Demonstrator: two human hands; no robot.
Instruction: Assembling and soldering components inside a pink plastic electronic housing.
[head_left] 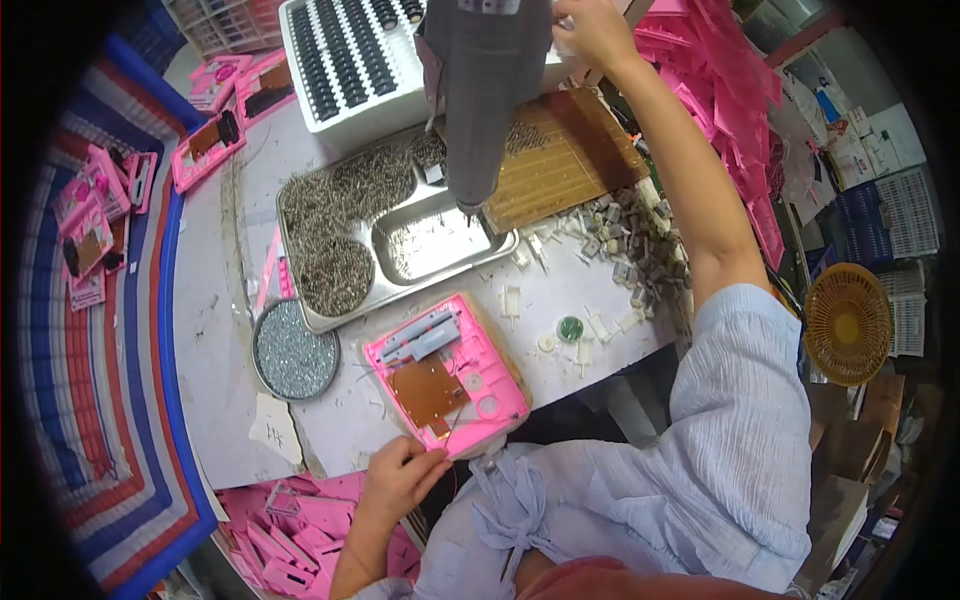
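A pink plastic housing (497,400) lies on a padded block at the table's near edge, with a brown board (428,392) and grey parts (420,337) in it. My left hand (398,478) grips its near left corner between thumb and fingers. Far off, my right hand (597,38) reaches past a hanging grey electric screwdriver (480,110), next to the white foam box (345,128). Its fingers are curled together; whatever they hold cannot be made out. The screwdriver's tip hangs over a metal tray (330,322) of small screws.
A round dish (296,348) of small metal pieces sits left of the housing. Brown cardboard (560,160) and loose white parts (600,325) lie right. Pink housings (290,540) are piled below the table's edge, and pink sheets (700,80) at far right. A yellow basket (848,325) stands right.
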